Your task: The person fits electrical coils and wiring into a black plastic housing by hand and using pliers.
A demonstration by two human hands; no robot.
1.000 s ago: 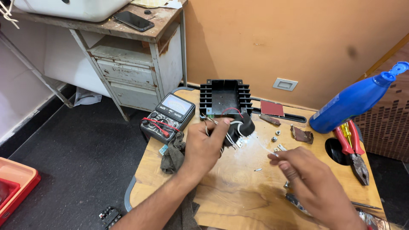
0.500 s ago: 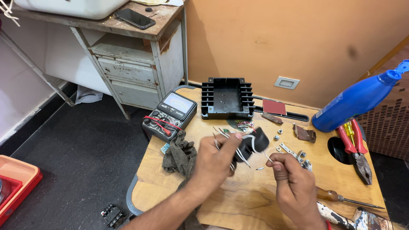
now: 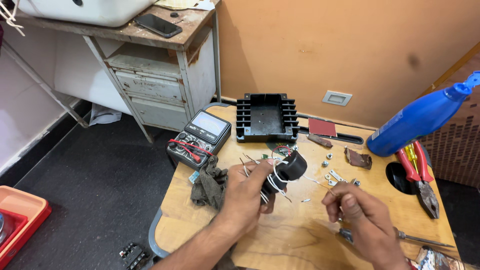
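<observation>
Worn plywood forms the small table (image 3: pixel 210 220), set against an orange wall. Above its middle, a black cylindrical component (image 3: pixel 286 171) trailing thin white wires is gripped in the closed left hand (image 3: pixel 247 192). To the right, one wire end is pinched by the right hand (image 3: pixel 352 210), fingers closed. A black finned housing (image 3: pixel 266 118) and a multimeter (image 3: pixel 200 137) are placed at the far side, with a blue bottle (image 3: pixel 420 117) and red pliers (image 3: pixel 419 172) at the right.

black coil (image 3: pixel 290 170) | blue bottle (image 3: pixel 417 121) | red-handled pliers (image 3: pixel 419 172) | grey rag (image 3: pixel 210 183)
</observation>
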